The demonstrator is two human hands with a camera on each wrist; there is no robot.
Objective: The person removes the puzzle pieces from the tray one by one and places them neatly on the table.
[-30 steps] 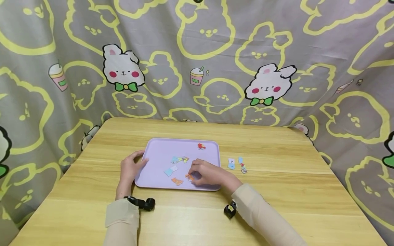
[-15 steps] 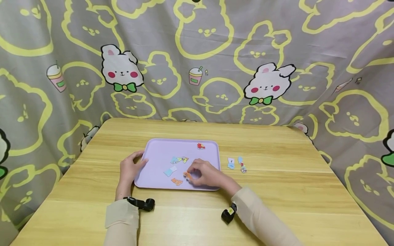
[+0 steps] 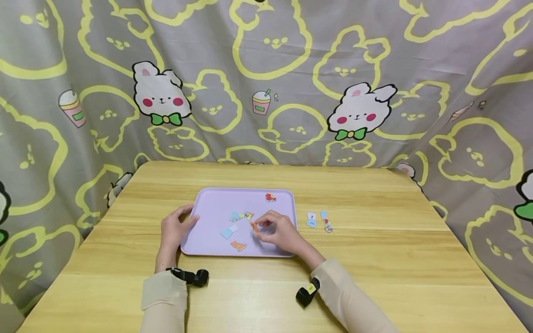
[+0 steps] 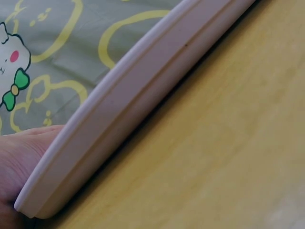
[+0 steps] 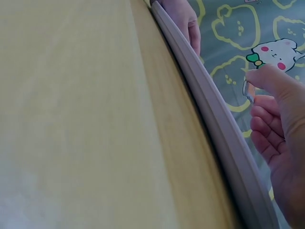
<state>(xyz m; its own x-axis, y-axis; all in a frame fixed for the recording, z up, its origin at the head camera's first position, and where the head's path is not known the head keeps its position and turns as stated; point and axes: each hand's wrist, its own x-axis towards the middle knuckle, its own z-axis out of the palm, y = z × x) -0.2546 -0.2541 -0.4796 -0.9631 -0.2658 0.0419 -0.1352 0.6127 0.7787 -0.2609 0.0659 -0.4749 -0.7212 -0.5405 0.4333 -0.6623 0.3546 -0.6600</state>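
Observation:
In the head view my right hand [image 3: 280,232] pinches a small orange puzzle piece [image 3: 253,226] between thumb and forefinger, raised over the purple tray [image 3: 208,201]. The right wrist view shows that puzzle piece [image 5: 248,91] edge-on at the fingertips. My left hand [image 3: 175,229] holds the tray's left rim, thumb over the edge; some of its fingers are hidden. On the tray lie another orange puzzle piece [image 3: 238,245], a blue-and-white piece [image 3: 228,231], joined blue and yellow pieces [image 3: 240,216] and a red piece [image 3: 270,197].
Right of the tray, a blue-and-white puzzle piece [image 3: 311,219] and a joined blue, red and multicoloured strip [image 3: 326,222] lie on the wooden table [image 3: 395,259]. A patterned curtain [image 3: 233,55] hangs behind the table and at its sides.
My right hand has lifted the orange piece off the tray, moving it slightly away from me and tilting it up. My left hand stays at the tray's rim.

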